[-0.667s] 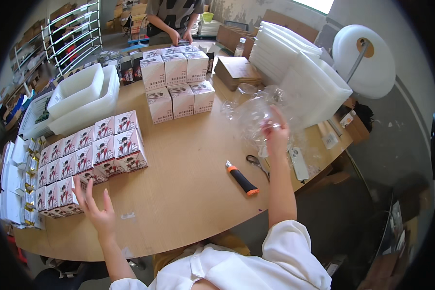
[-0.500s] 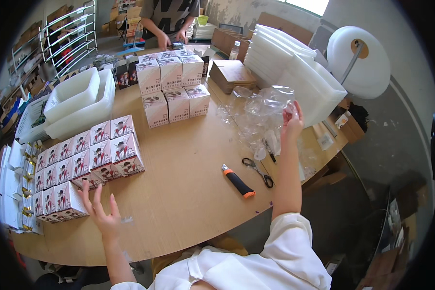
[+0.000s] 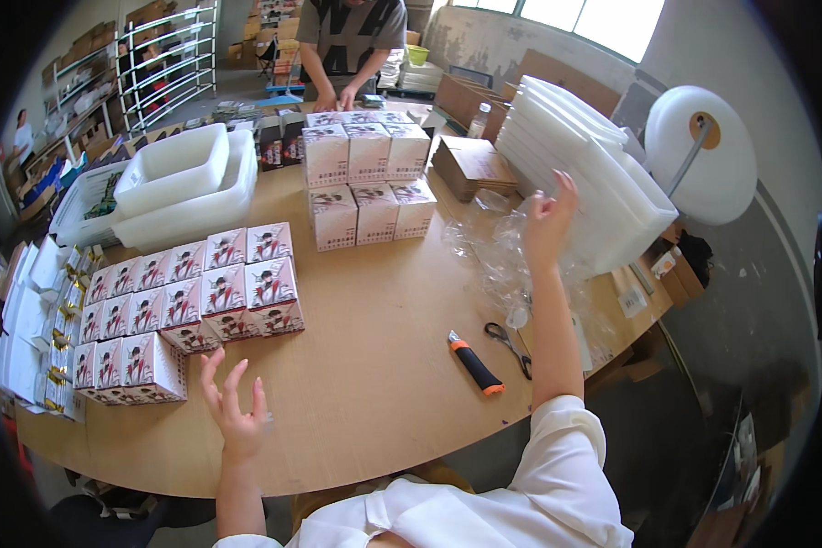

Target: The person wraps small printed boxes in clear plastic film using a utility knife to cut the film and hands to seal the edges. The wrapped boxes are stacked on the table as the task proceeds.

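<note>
My left hand [image 3: 237,413] is raised above the near left of the table, fingers spread and holding nothing. Just beyond it stand rows of small white-and-pink printed boxes [image 3: 184,301], and its fingertips are nearest the front boxes. On the right, my right hand [image 3: 550,224] is lifted over a heap of clear plastic wrap [image 3: 493,239]; one finger points up, the others bend, and nothing shows between them. Part of the wrap is hidden behind that hand and forearm. An orange-and-black utility knife [image 3: 474,363] and black-handled scissors [image 3: 508,349] lie to the left of my right forearm.
A two-layer stack of similar boxes [image 3: 367,183] stands mid-table. Flat cardboard pieces [image 3: 474,166] and nested translucent tubs [image 3: 575,173] are at the right, by a bottle [image 3: 479,121]. White bins [image 3: 175,187] sit at the left. A person [image 3: 349,55] works across the table.
My right hand has let go of the clear plastic wrap, which now lies lower on the table. My left hand has stayed spread near the boxes. The whole view has shifted slightly.
</note>
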The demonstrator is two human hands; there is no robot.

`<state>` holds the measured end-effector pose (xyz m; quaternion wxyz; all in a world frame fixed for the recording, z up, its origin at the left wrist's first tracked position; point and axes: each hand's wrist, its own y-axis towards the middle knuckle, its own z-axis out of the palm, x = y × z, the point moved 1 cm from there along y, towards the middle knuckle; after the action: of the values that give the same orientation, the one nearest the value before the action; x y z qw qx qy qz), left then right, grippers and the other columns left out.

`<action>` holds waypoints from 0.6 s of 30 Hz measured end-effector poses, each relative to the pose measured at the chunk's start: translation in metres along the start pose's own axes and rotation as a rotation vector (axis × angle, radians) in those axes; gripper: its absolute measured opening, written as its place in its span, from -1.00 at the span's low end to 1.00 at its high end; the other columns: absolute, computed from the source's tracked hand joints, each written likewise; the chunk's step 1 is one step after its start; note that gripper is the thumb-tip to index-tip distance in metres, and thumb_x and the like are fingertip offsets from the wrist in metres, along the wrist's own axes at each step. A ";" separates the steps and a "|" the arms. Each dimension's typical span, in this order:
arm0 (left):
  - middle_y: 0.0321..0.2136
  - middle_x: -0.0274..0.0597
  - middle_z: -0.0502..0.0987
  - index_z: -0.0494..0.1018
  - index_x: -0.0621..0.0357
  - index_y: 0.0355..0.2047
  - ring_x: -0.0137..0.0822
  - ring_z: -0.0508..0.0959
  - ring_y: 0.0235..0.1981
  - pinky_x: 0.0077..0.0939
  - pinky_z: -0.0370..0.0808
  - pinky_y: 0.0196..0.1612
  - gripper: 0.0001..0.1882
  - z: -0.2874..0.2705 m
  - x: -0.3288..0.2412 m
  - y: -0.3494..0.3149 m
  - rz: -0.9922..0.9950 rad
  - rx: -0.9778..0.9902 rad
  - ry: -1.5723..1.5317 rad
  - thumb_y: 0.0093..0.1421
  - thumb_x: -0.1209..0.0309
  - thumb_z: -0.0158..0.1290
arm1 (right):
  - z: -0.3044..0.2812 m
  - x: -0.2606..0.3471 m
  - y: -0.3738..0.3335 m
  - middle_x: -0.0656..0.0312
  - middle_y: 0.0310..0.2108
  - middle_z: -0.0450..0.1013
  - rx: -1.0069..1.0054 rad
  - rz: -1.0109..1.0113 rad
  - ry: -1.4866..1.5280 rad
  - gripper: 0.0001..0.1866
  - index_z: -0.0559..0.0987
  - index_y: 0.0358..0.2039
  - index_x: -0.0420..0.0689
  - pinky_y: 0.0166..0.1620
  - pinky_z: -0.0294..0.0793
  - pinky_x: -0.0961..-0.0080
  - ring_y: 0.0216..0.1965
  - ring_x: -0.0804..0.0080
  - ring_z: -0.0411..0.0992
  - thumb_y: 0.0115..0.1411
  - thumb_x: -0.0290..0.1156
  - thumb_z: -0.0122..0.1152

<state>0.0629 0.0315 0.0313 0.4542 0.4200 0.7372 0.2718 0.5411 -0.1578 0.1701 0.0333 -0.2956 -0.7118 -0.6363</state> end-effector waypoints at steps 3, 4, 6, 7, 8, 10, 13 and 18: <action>0.03 -0.01 0.33 0.48 0.14 -0.09 -0.02 0.38 0.12 0.14 0.20 0.30 -0.62 -0.002 -0.002 -0.002 0.012 -0.061 -0.029 0.03 0.62 0.16 | 0.061 0.043 -0.007 0.01 0.11 0.30 0.349 -0.001 0.225 -0.55 0.44 0.06 -0.10 -0.17 0.51 0.35 -0.02 0.15 0.40 0.12 -0.57 0.21; 0.02 -0.01 0.33 0.48 0.15 -0.11 -0.03 0.38 0.10 0.13 0.22 0.29 -0.63 -0.002 0.001 -0.004 0.022 -0.068 -0.037 0.03 0.63 0.16 | 0.083 0.053 -0.011 0.00 0.12 0.30 0.473 -0.024 0.232 -0.51 0.43 0.09 -0.09 -0.13 0.51 0.35 -0.02 0.13 0.41 0.11 -0.52 0.25; -0.03 -0.03 0.34 0.50 0.16 -0.15 -0.04 0.40 0.06 0.10 0.27 0.25 -0.68 -0.001 0.004 -0.005 0.036 -0.097 -0.053 0.04 0.64 0.15 | 0.135 0.062 -0.022 -0.02 0.18 0.26 0.621 -0.142 0.243 -0.39 0.38 0.17 -0.05 0.00 0.44 0.27 0.07 0.07 0.36 0.09 -0.37 0.33; -0.04 -0.04 0.35 0.50 0.16 -0.16 -0.05 0.40 0.05 0.09 0.29 0.24 -0.68 -0.001 0.005 -0.005 0.043 -0.101 -0.048 0.03 0.64 0.15 | 0.158 0.074 -0.029 -0.03 0.24 0.21 0.645 -0.231 0.253 -0.31 0.34 0.22 -0.03 0.10 0.38 0.20 0.16 0.04 0.31 0.07 -0.28 0.37; -0.04 -0.04 0.35 0.50 0.16 -0.16 -0.05 0.41 0.04 0.09 0.30 0.24 -0.68 -0.001 0.007 -0.005 0.050 -0.104 -0.043 0.03 0.64 0.15 | 0.179 0.084 -0.035 -0.05 0.27 0.17 0.659 -0.242 0.187 -0.25 0.31 0.25 0.00 0.15 0.29 0.12 0.21 0.00 0.23 0.05 -0.21 0.38; -0.06 -0.04 0.35 0.51 0.16 -0.19 -0.06 0.42 0.00 0.07 0.34 0.21 -0.68 -0.005 0.011 -0.007 0.058 -0.117 -0.006 0.00 0.64 0.16 | 0.216 0.127 -0.046 -0.11 0.33 0.07 0.683 -0.275 0.071 -0.13 0.24 0.31 0.05 0.24 0.12 -0.04 0.32 -0.07 0.06 0.02 -0.09 0.41; -0.08 -0.06 0.37 0.53 0.13 -0.20 -0.08 0.44 -0.02 0.01 0.39 0.16 -0.69 -0.004 0.014 -0.006 0.095 -0.137 0.018 0.00 0.61 0.18 | 0.257 0.158 -0.057 -0.21 0.35 -0.03 0.681 -0.149 0.013 -0.07 0.20 0.34 0.10 0.26 -0.09 -0.19 0.38 -0.18 -0.15 -0.01 0.00 0.41; -0.13 -0.09 0.37 0.54 0.10 -0.24 -0.12 0.45 -0.10 -0.08 0.45 0.07 -0.71 -0.009 0.012 -0.003 0.108 -0.159 0.075 -0.02 0.60 0.19 | 0.299 0.188 -0.064 -0.25 0.41 -0.20 0.738 -0.115 -0.249 -0.05 0.17 0.37 0.19 0.33 -0.33 -0.20 0.44 -0.19 -0.35 0.02 0.21 0.31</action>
<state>0.0506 0.0399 0.0276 0.4428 0.4111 0.7063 0.3689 0.4548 0.1890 0.1375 0.0151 -0.2984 -0.9067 -0.2978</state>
